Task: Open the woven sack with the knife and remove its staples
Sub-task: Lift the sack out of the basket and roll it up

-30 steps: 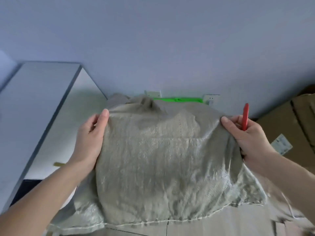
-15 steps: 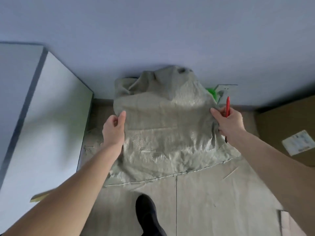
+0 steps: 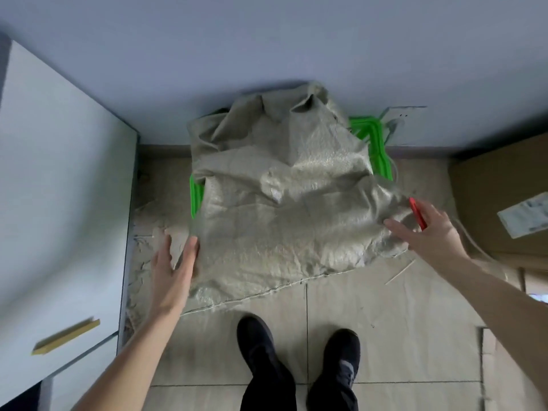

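Note:
A grey-green woven sack (image 3: 281, 203) lies crumpled over a green plastic crate (image 3: 376, 146) on the floor against the wall. Its stitched hem runs along the near edge. My left hand (image 3: 173, 262) hovers at the sack's left edge with its fingers straight and holds nothing. My right hand (image 3: 427, 229) is at the sack's right edge, fingers spread, with a red knife (image 3: 417, 213) kept between thumb and palm. No staples can be made out.
A white table (image 3: 59, 203) with a yellow strip (image 3: 66, 336) stands at the left. Cardboard boxes (image 3: 498, 197) sit at the right. A thin white cord (image 3: 471, 241) trails from the sack. My two black shoes (image 3: 299, 348) stand on the tiled floor below it.
The sack has dropped from held-up height onto the green crate. Both hands have let go of its edges and opened, the red knife still in the right hand.

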